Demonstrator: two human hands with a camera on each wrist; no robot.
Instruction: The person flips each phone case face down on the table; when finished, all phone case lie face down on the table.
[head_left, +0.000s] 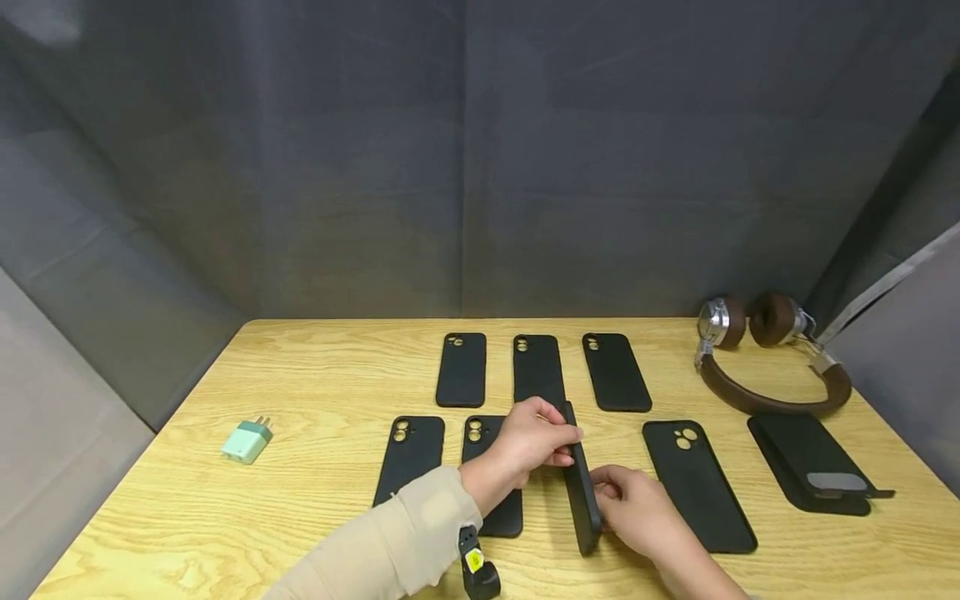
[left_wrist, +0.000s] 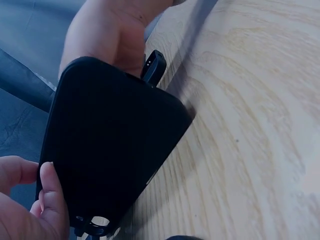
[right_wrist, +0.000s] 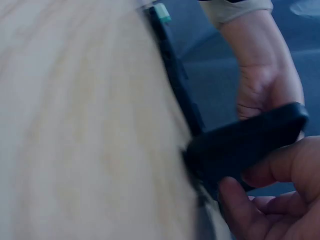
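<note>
A black phone case (head_left: 581,483) stands on its long edge, tilted up from the table, between the two hands. My left hand (head_left: 529,437) pinches its far end; in the left wrist view its thumb and fingers (left_wrist: 50,187) hold the case beside the camera cutout. The right hand (head_left: 636,510) holds the near part of the case from the right with curled fingers. In the right wrist view, thumb and fingers (right_wrist: 240,205) grip the case (right_wrist: 245,142) at its edge. Left of it lies another black case (head_left: 502,512), partly covered by the left forearm.
Several flat black phone cases lie around, including one at the back (head_left: 461,371) and one at right (head_left: 701,487). Brown headphones (head_left: 772,396), a black folded stand-like piece (head_left: 813,458) and a green-and-white plug adapter (head_left: 247,442) also lie on the wooden table (head_left: 315,367).
</note>
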